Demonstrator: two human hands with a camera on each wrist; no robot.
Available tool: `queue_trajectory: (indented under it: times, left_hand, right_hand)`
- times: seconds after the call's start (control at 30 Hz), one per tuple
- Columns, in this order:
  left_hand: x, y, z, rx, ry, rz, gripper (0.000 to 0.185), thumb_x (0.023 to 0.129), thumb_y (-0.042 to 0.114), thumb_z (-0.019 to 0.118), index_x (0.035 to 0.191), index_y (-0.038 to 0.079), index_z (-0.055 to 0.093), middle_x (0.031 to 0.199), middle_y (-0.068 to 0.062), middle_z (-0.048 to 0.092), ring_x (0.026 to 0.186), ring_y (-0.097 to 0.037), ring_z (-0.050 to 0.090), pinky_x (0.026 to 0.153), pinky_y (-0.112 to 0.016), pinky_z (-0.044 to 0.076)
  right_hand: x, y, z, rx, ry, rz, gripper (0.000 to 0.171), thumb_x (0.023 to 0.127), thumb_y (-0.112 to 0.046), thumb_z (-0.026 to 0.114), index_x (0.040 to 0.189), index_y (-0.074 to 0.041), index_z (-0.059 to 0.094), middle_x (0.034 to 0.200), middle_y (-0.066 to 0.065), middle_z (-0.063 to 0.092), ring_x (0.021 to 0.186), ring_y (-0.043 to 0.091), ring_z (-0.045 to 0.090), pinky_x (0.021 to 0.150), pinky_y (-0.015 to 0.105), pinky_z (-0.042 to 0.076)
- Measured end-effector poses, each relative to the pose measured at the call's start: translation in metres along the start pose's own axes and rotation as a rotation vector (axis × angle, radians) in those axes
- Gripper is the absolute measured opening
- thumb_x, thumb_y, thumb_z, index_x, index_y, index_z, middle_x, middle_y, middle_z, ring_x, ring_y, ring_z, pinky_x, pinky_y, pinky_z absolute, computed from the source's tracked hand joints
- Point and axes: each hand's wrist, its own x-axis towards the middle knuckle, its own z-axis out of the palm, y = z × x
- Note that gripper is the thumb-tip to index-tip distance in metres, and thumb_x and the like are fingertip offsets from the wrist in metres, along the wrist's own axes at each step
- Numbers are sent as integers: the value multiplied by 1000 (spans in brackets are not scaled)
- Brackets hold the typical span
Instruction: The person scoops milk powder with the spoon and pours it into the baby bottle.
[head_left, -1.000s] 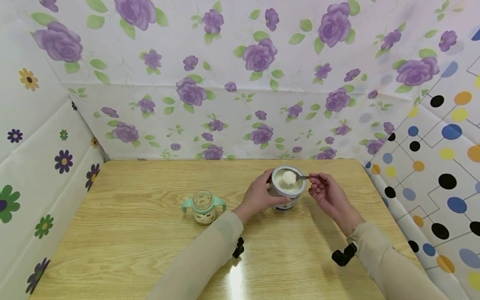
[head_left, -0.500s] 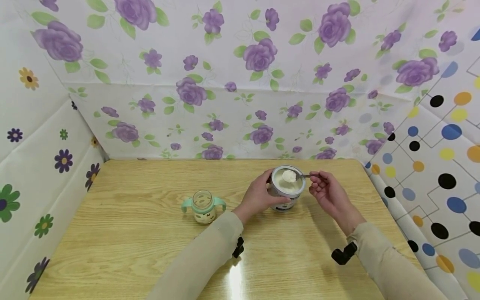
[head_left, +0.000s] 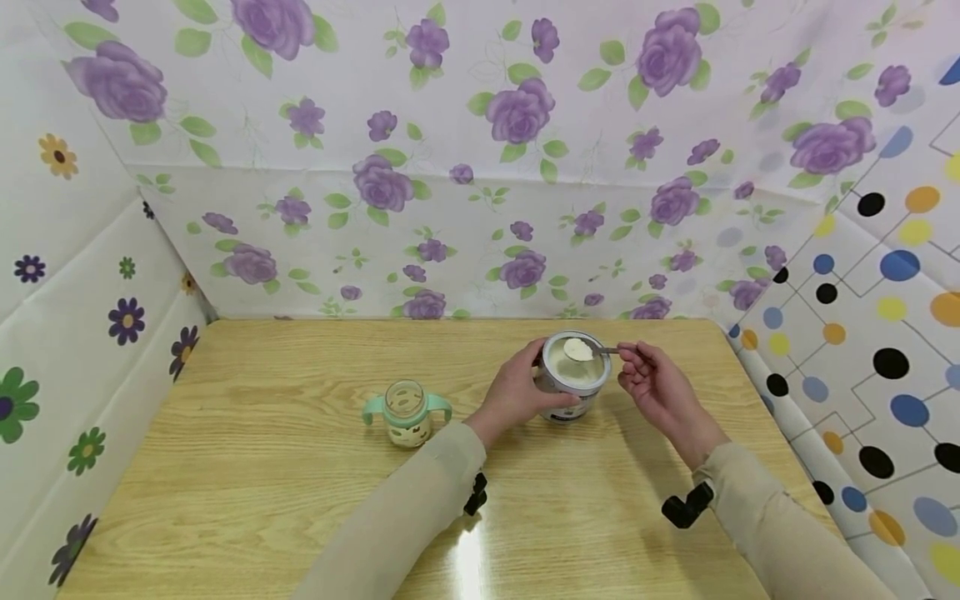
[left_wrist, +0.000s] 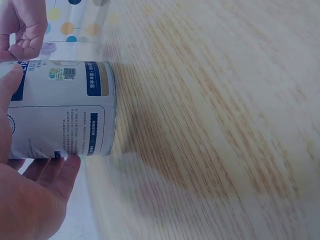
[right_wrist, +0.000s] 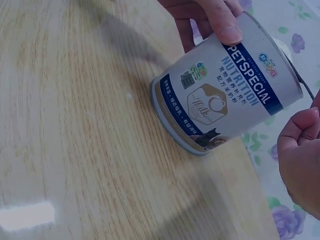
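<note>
Powder spoon [head_left: 583, 350] is sitting slightly lower over the open milk-powder can [head_left: 573, 377] than before; right hand [head_left: 654, 385] is pinching its handle, left hand [head_left: 519, 390] is gripping the can on the table [head_left: 285, 433]

The head view looks down and forward over the whole table [head_left: 300, 467]; both wrist views sit close at tabletop height, sharing the milk powder can [left_wrist: 60, 107] from opposite sides
</note>
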Motion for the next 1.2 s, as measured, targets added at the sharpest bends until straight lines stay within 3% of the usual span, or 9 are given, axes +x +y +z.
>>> queue_trajectory:
  times: [0.53, 0.7, 0.87, 1.2]
  left_hand:
    - [-1, 2, -1, 6, -6, -7, 96, 80, 35, 98, 160, 25, 46, 148, 6, 60, 133, -17, 58, 113, -45, 48]
    - [-1, 3, -4, 39, -21, -25, 104, 80, 39, 98, 165, 23, 40, 154, 2, 56, 141, -22, 53, 116, -50, 45]
    - [-3, 6, -15, 73, -33, -69, 116, 78, 46, 97, 170, 22, 31, 164, -6, 47, 150, -28, 47, 117, -53, 45]
    - [-5, 29, -52, 147, -64, -41, 116, 78, 47, 97, 170, 23, 32, 166, -5, 46, 150, -26, 47, 117, -51, 45]
  right_hand:
    - [-1, 3, 1, -71, 40, 17, 46, 119, -21, 39, 106, 0, 78, 88, 5, 79, 74, 11, 66, 74, 25, 52]
    - [-1, 3, 0, -76, 41, 17, 46, 119, -22, 39, 106, 0, 78, 88, 4, 79, 74, 11, 66, 74, 25, 53]
    - [-1, 3, 1, -70, 41, 20, 47, 119, -21, 38, 105, 0, 78, 87, 5, 79, 72, 12, 65, 73, 26, 52]
    - [0, 5, 0, -56, 27, 24, 47, 119, -21, 37, 105, 0, 77, 87, 5, 79, 73, 13, 66, 75, 26, 52]
